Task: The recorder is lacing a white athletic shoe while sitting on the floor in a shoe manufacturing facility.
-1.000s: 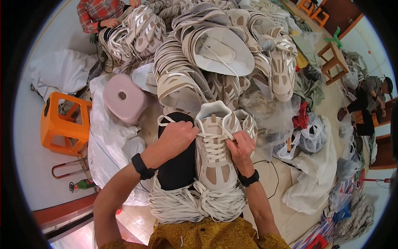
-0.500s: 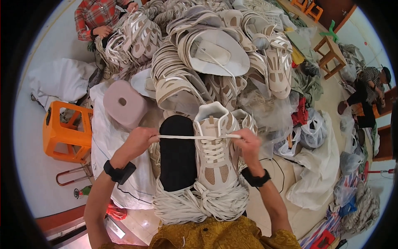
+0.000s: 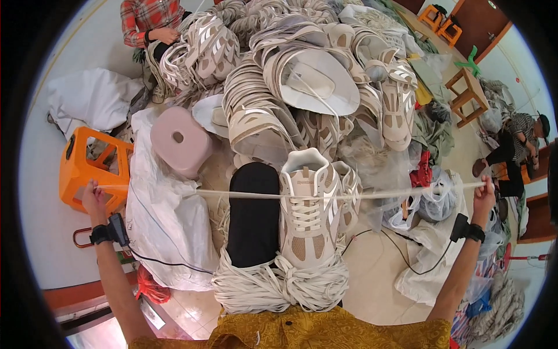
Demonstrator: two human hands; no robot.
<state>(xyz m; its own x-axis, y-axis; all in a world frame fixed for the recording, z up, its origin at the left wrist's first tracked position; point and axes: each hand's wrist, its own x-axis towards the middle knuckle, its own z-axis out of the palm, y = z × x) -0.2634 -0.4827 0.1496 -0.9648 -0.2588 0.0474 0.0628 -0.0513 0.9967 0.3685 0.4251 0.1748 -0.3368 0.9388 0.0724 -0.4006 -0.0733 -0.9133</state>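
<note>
A cream shoelace point(image 3: 244, 193) is pulled out straight between my hands, blurred by motion. My left hand point(image 3: 95, 199), far out left in front of the orange stool, is closed on one end. My right hand point(image 3: 483, 196), far out right, pinches the other end. Between them stands a beige and white sneaker upper point(image 3: 308, 215), toe toward me, with laces criss-crossed down its front. The stretched lace crosses its upper eyelets; whether it runs through them I cannot tell. Beside the upper on the left is a black rounded pad point(image 3: 254, 215). A bundle of loose laces point(image 3: 279, 286) lies against my lap.
Stacked shoe uppers point(image 3: 267, 110) fill the far middle. A pinkish stool point(image 3: 181, 142) and an orange stool point(image 3: 87, 166) stand left, by a white sack point(image 3: 168, 232). Plastic bags point(image 3: 439, 195) lie right. Another person point(image 3: 151, 23) works at far left; a second person point(image 3: 520, 142) sits far right.
Both hands have swung apart, the left outward left and the right outward right. The lace between them now spans a much longer stretch. My view has tilted slightly.
</note>
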